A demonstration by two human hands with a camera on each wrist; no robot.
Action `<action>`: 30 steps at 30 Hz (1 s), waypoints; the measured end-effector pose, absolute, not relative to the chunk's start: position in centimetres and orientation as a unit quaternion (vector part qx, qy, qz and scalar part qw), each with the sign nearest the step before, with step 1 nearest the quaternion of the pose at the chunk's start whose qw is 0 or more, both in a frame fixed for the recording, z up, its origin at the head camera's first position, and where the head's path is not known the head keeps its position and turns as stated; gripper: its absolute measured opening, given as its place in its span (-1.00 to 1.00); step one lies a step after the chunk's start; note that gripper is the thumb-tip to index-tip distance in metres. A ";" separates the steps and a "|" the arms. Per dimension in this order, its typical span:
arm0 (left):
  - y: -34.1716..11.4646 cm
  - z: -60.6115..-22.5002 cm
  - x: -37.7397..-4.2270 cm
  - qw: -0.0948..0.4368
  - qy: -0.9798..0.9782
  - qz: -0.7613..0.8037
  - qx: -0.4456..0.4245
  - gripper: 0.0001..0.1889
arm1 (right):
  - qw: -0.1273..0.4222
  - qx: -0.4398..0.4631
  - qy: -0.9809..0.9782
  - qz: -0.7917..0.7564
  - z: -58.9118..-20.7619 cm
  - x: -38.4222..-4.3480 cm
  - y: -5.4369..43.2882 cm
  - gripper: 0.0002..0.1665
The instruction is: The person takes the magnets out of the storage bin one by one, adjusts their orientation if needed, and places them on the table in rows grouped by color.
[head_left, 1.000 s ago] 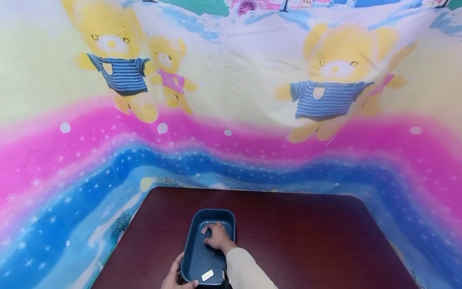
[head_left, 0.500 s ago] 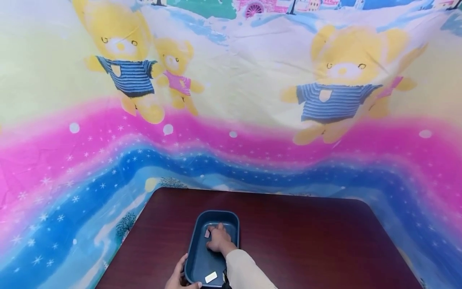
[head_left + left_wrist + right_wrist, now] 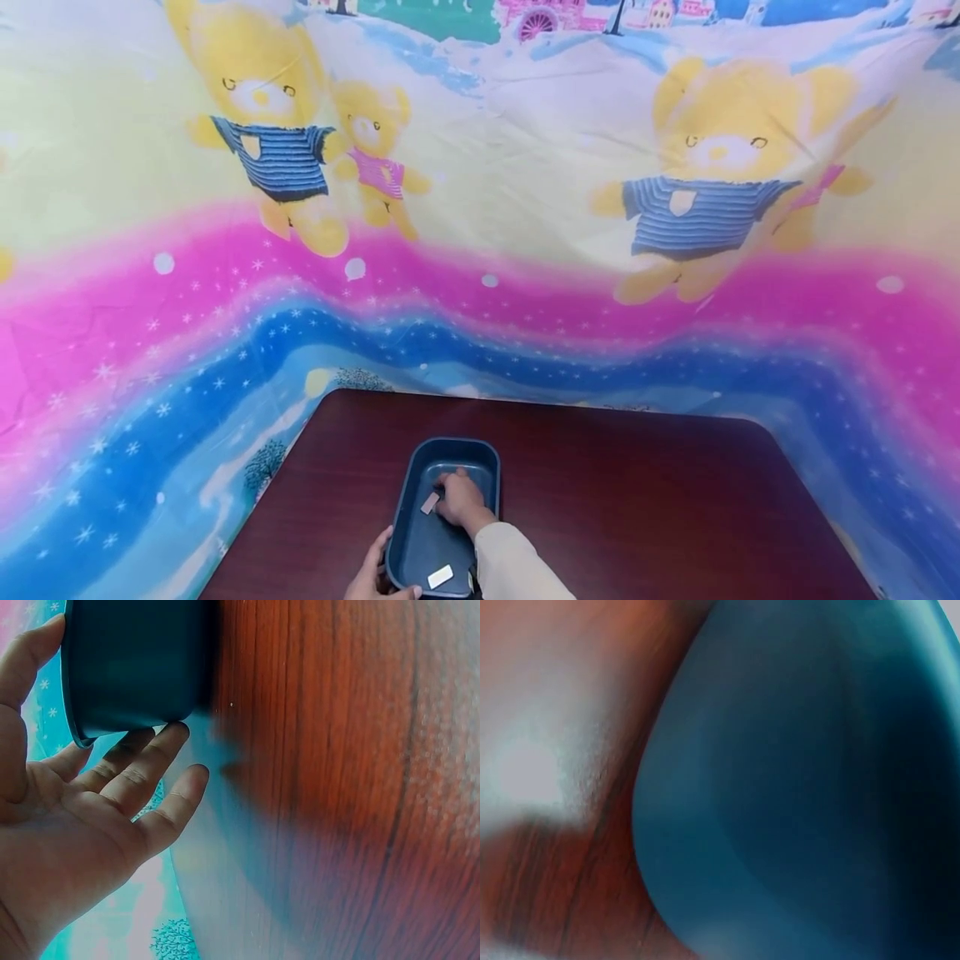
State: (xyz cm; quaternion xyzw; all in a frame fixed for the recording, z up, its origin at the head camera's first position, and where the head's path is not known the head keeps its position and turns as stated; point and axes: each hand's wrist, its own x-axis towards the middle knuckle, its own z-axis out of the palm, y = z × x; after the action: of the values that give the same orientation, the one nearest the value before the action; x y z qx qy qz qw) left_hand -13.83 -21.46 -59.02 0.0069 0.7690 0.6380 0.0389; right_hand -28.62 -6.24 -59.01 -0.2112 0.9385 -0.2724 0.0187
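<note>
A deep dark-blue rectangular tray (image 3: 397,546) with rounded corners lies on the table. My left hand (image 3: 367,571) holds its near-left corner, thumb at the near rim and fingers along the outer side. In the left wrist view, two of those fingertips touch the tray's wall (image 3: 135,667) while the little finger stands apart from it. Inside the tray, my right hand (image 3: 460,498) has bent fingers, with a small pinkish flat block (image 3: 430,503) at the thumb and fingertips. A small whitish rectangular block (image 3: 441,576) lies at the near end. The right wrist view shows only the tray (image 3: 780,787) and table.
The dark reddish-brown wooden table (image 3: 637,500) extends to the right of the tray. Behind it hangs a colourful cloth (image 3: 480,350) printed with teddy bears. A cream sleeve (image 3: 517,567) crosses the tray's right rim and hides its near-right part.
The pinkish block has shifted toward the tray's near end and tilted, and the right fingers have bent in around it. The left hand stays at the corner. The whole view has drifted slightly.
</note>
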 end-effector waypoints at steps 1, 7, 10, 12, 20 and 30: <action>-21.4 -59.0 -13.8 0.040 0.768 0.639 0.007 0.01 | 0.024 -0.216 0.940 -0.261 -59.1 -28.6 -6.2 -0.66; -21.5 -58.8 -13.9 0.053 0.768 0.638 -0.013 0.00 | 0.006 -0.244 0.938 -0.244 -59.5 -28.6 -6.2 -0.82; -21.4 -58.7 -14.0 0.055 0.765 0.641 -0.022 0.00 | -0.010 -0.252 0.933 -0.255 -59.7 -28.7 -6.1 -0.82; -21.5 -58.7 -14.0 0.058 0.762 0.644 -0.022 0.01 | -0.012 -0.260 0.932 -0.254 -59.8 -28.6 -6.0 -0.75; -21.7 -59.2 -13.7 0.046 0.766 0.642 0.003 -0.01 | -0.075 -0.352 0.918 -0.166 -60.2 -28.3 -6.4 -0.82; -21.7 -59.4 -13.9 0.034 0.769 0.638 0.014 -0.01 | -0.089 -0.399 0.906 -0.107 -60.0 -28.7 -6.3 -0.78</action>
State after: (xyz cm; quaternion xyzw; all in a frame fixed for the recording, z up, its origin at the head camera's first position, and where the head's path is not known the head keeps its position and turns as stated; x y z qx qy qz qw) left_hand -13.92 -21.66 -59.37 0.0140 0.7691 0.6381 0.0338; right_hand -28.69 -6.29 -60.04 -0.3991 0.9063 -0.1067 -0.0888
